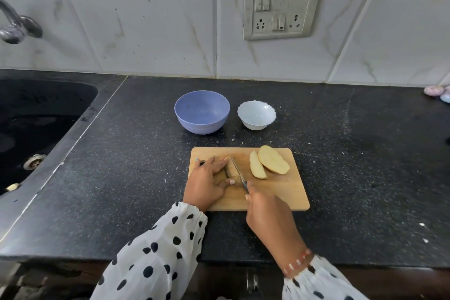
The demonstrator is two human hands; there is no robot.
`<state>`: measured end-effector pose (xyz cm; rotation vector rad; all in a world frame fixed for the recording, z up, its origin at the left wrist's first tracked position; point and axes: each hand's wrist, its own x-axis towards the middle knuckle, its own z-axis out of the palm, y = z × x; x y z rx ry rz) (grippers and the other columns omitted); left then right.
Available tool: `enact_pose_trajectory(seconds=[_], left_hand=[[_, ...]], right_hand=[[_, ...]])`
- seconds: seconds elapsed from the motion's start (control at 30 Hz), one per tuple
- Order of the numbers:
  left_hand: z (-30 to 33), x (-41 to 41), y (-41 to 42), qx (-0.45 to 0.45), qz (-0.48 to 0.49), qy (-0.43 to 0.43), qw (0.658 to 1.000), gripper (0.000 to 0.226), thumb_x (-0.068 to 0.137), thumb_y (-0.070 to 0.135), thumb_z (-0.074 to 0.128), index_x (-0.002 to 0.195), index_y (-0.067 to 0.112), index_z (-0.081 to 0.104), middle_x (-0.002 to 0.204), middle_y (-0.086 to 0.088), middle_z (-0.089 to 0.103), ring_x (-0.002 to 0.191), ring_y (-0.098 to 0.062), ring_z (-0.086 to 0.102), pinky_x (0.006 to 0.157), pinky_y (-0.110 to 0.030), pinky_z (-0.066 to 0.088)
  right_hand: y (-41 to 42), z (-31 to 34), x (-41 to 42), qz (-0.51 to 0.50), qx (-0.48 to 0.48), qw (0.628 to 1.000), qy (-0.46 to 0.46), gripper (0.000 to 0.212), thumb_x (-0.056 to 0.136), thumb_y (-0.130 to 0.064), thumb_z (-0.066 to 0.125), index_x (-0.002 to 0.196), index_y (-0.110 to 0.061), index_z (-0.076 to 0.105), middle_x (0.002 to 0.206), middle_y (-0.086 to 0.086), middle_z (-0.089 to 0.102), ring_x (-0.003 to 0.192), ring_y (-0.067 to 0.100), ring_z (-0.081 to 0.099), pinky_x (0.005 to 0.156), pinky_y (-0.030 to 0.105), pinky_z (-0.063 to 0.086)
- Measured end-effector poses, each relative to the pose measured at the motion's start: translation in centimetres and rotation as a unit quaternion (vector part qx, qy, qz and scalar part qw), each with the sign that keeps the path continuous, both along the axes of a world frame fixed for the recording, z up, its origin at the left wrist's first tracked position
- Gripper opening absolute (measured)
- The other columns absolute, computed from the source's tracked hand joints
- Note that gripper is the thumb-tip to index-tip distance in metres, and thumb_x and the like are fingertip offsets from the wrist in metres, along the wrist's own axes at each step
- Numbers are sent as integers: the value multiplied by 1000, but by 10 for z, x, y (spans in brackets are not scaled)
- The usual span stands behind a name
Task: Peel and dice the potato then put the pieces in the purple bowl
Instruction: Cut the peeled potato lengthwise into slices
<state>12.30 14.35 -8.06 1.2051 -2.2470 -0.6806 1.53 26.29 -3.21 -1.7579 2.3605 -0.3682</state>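
The right hand [265, 212] grips a slim steel knife [239, 175], its blade across the potato piece [231, 174] that the left hand [207, 184] pinches on the rectangular wooden cutting board [280, 192]. 2 pale peeled potato slabs [269, 163] lie just right. Beyond stand an empty round purple bowl [202, 112] and a small scalloped white bowl [256, 114].

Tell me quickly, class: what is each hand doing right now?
Left hand: fingers curled over a potato piece, holding it on the cutting board.
Right hand: gripping the knife.
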Motion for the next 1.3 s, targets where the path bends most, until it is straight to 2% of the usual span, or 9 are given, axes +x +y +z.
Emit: enact_pose_trajectory(seconds=[0.1,0.27,0.43,0.67,0.9,1.17,1.3], left_hand=[[-1,0,-1,-4,-4,0,1000,58,81,35,67,133,21,46,136,3,48,136,-13,28,112,-29,-1],[0,1,1,-5,0,1,1000,57,80,34,67,132,19,47,135,1,49,135,-14,30,112,-29,0],[2,0,1,-2,-1,1,1000,58,81,33,67,133,20,46,137,1,48,135,-12,29,112,-27,-1],[3,1,4,-2,8,12,1000,59,81,36,67,133,19,46,138,-2,46,135,-13,29,111,-25,-2],[4,-1,4,-3,13,13,1000,65,76,42,70,133,19,47,136,4,48,135,-12,30,111,-26,-1],[1,-1,3,-5,21,23,1000,65,75,41,71,132,19,49,136,1,49,134,-13,32,110,-23,0],[-1,-2,3,-8,23,25,999,64,75,41,71,131,18,49,135,2,50,134,-13,32,109,-22,0]], right_hand=[[18,-3,1,7,0,1000,-1,46,100,-24,37,145,-21,26,97,-1,63,82,13,60,62,23,43],[-12,4,-2,4,2,1000,-16,36,98,-22,43,134,-20,41,102,0,62,90,15,60,63,21,35],[18,-2,0,-6,24,1000,3,47,99,-23,38,145,-22,26,98,0,64,87,14,62,65,24,42],[39,16,-6,-6,26,1000,3,44,100,-28,33,144,-26,31,101,-3,65,91,12,63,72,26,50],[22,25,0,-20,-33,999,-5,44,100,-30,32,144,-26,31,95,-3,65,84,12,62,66,24,48],[-7,9,0,-13,-60,998,-31,41,100,-28,34,141,-24,38,99,-1,66,88,14,61,65,24,45],[-13,8,3,-9,-50,999,-10,42,99,-26,35,141,-23,36,97,-1,66,86,14,62,62,23,42]])
